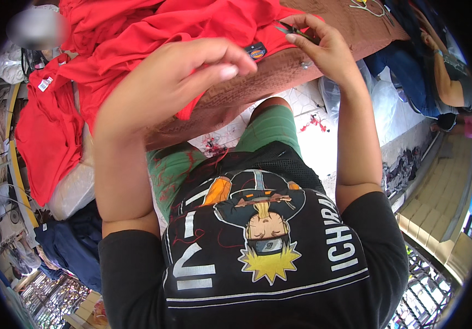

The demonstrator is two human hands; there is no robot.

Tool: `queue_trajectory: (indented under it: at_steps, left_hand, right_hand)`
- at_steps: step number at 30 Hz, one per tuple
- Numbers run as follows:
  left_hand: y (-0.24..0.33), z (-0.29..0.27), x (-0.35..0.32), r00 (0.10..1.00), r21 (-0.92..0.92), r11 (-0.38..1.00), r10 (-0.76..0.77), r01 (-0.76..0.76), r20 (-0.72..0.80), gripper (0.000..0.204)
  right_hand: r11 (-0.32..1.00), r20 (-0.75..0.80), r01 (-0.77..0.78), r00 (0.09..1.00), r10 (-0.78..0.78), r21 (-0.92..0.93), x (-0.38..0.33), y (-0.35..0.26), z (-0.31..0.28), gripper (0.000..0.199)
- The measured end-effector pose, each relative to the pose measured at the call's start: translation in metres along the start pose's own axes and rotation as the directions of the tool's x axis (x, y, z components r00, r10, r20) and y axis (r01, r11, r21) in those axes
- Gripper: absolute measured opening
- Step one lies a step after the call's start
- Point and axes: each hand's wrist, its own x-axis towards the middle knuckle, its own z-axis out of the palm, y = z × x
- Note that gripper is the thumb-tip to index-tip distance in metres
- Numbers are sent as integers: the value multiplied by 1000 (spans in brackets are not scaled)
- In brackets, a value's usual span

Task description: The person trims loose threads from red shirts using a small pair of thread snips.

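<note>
The right hand [326, 48] grasps a pair of thread snips [286, 27] between thumb and fingers, the slim pointed blades directed leftward over the red fabric. The left hand [189, 64] is held above the fabric with fingers partly curled and thumb near them; whether anything is pinched there cannot be told. The red garment [263, 34] lies on the brown textured cover [337, 63] beneath and beyond both hands, its black label [256, 52] just left of the right hand. Caution: if the fabric bunches under the blades, a fold could be nicked along with a thread; slack cloth would be the likely cause. The label, near the blade tips, could be cut at its edge if the snips stray. Fingers of the left hand could be pricked should they enter the blade path. Further out, a red garment [49, 131] hangs at the left edge; its weight could drag the connected-looking pile. Loose red strands on the green shorts [173, 172] and thread scraps [314, 124] on the floor could cling to finished cloth.
</note>
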Motion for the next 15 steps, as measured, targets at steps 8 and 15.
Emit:
queue_trajectory:
  at_steps: [8, 15]
  left_hand:
    - [-94, 64, 55, 810, 256, 876, -219, 408, -544, 33]
    - [-75, 48, 35, 775, 415, 816, -60, 401, -629, 43]
  right_hand:
    - [969, -2, -12, 1000, 12, -248, 4, 30, 45, 37]
    - [996, -250, -12, 968, -9, -83, 12, 25, 33, 25]
